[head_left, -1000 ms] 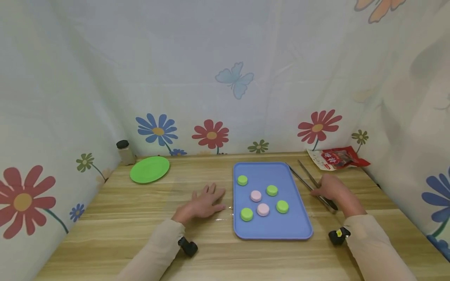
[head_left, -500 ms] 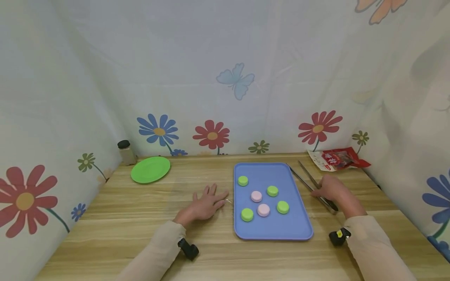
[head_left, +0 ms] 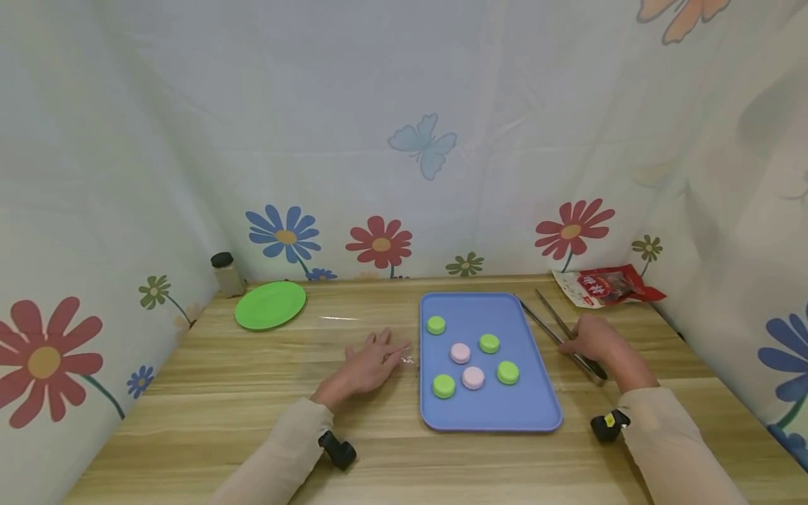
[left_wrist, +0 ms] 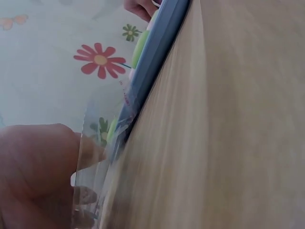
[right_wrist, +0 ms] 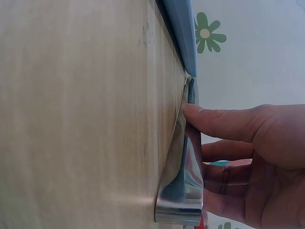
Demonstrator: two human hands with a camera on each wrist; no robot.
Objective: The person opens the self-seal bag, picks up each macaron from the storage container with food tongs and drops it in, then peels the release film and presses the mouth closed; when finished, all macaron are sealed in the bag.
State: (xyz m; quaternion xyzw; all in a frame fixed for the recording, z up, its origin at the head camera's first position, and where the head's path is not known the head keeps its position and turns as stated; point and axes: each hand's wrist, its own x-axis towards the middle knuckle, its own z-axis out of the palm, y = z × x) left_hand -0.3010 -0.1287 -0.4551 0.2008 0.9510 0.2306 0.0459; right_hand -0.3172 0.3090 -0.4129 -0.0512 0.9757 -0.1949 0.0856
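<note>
My left hand (head_left: 362, 365) is left of the blue tray, thumb and forefinger brought together at the crinkled edge of a clear plastic bag (left_wrist: 97, 179). In the left wrist view the see-through film overlaps its fingertips. To the right of the tray, my right hand (head_left: 596, 344) grips metal tongs (head_left: 548, 322) across their arms, near the bent end. The tongs lie low along the tabletop, tips pointing away from me. On the blue tray (head_left: 486, 414) sit several green macarons (head_left: 444, 386) and two pink macarons (head_left: 473, 377).
At the back left stand a green plate (head_left: 270, 306) and a jar with a black lid (head_left: 227, 275). A red and white snack packet (head_left: 606, 286) lies at the back right. Flower-printed curtains (head_left: 315, 140) close in the wooden table (head_left: 404, 466).
My left hand's forefinger and thumb have drawn together from a spread pose, and the plastic bag's glints have shifted as its far edge shows. My right hand and the tongs stay put.
</note>
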